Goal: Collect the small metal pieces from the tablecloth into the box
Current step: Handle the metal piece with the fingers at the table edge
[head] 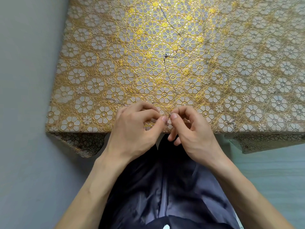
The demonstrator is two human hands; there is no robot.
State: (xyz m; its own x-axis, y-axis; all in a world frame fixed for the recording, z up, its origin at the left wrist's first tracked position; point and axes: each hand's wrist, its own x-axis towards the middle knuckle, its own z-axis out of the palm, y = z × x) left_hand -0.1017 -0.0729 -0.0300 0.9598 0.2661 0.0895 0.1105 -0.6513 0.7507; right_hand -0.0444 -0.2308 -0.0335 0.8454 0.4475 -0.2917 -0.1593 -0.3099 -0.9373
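Patience helps: left hand (132,129) and right hand (194,131) both pinch one small silvery metal piece (167,123) in a fingertip grip at the desk's near edge, so lift it straight off the gold floral tablecloth (165,76).

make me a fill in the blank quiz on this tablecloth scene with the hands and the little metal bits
1. The tablecloth carries a pattern of golden ____.
2. The left hand and the right hand pinch a small metal piece between them at the tablecloth's ____ edge.
3. A tangled metal piece lies near the middle of the tablecloth, touched by ____ hand.
4. The ____ meant to receive the pieces is not in view.

Missing words: flowers; near; neither; box
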